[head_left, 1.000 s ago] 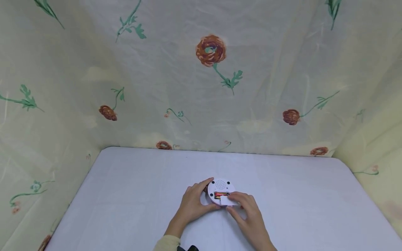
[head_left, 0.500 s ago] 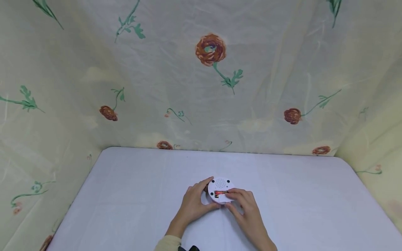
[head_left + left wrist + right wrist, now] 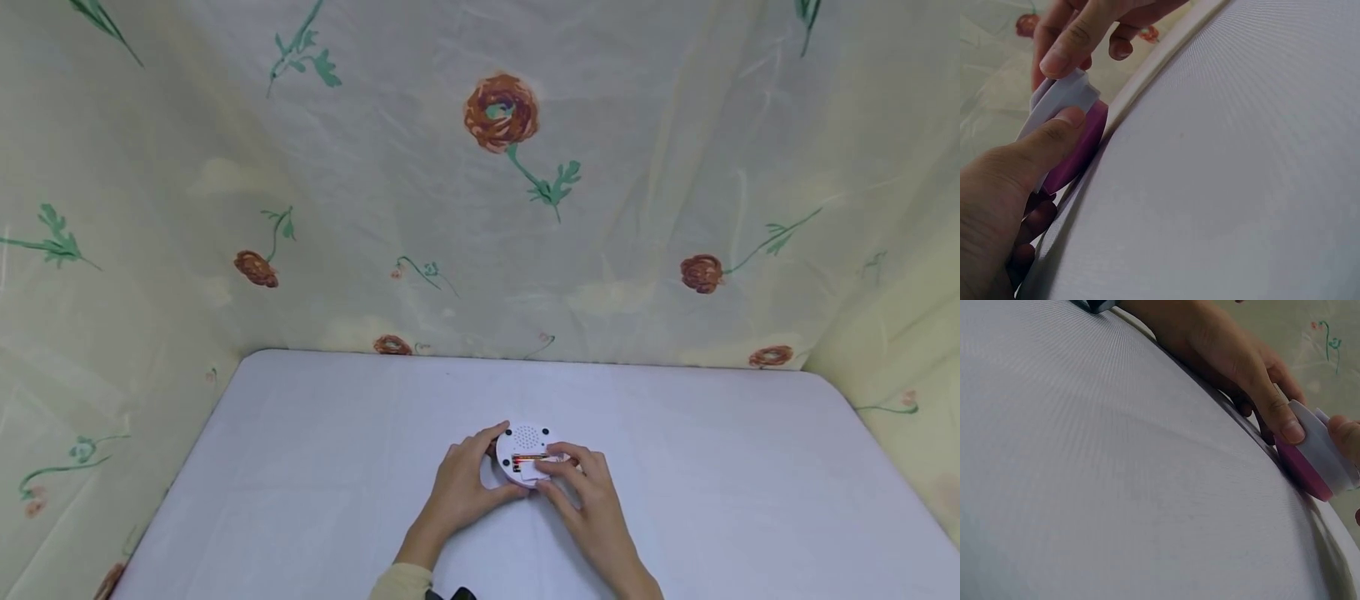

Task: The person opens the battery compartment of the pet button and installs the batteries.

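Observation:
A round white device [image 3: 525, 435] with small speaker holes and dark feet lies with its battery side up in the head view. Its side is magenta lower down [image 3: 1302, 470] in the right wrist view. My left hand [image 3: 459, 485] grips its left rim between thumb and fingers. Red-and-black batteries [image 3: 528, 457] show in the open compartment. Over the compartment's lower part sits a white battery cover [image 3: 530, 472], pinched at its right side by my right hand [image 3: 594, 504]. How far the cover sits in its slot is hidden by the fingers.
A white cloth covers the table [image 3: 337, 433] around the hands. Behind and at both sides hangs a pale curtain [image 3: 600, 275] with printed flowers. Something black [image 3: 462, 593] shows by the left sleeve [image 3: 401, 581].
My right hand has moved slightly left and up, carrying the battery cover from beyond the device's lower right edge to over the compartment. Its fingers have shifted on the cover. My left hand keeps its grip.

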Motion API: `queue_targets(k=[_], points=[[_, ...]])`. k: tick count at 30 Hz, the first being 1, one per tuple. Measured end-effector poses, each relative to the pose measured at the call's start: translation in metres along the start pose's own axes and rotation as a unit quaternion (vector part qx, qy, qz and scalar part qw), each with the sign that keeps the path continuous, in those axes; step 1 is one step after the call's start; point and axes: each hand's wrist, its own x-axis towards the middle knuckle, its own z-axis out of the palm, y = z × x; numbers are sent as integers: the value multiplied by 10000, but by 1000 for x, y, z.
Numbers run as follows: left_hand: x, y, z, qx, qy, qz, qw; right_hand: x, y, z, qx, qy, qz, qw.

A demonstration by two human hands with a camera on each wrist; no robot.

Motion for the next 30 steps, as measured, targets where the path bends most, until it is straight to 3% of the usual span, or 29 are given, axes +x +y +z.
queue_targets(k=[10,19,30], points=[[-1,-2,2,49,88,117,9999,0,1,2,26,285,-90,9995],[0,-1,0,32,149,75,9999,2,0,3,70,200,142,9997],[-1,0,1,-12,81,11,10000,3,1,4,1,285,-157,9995]])
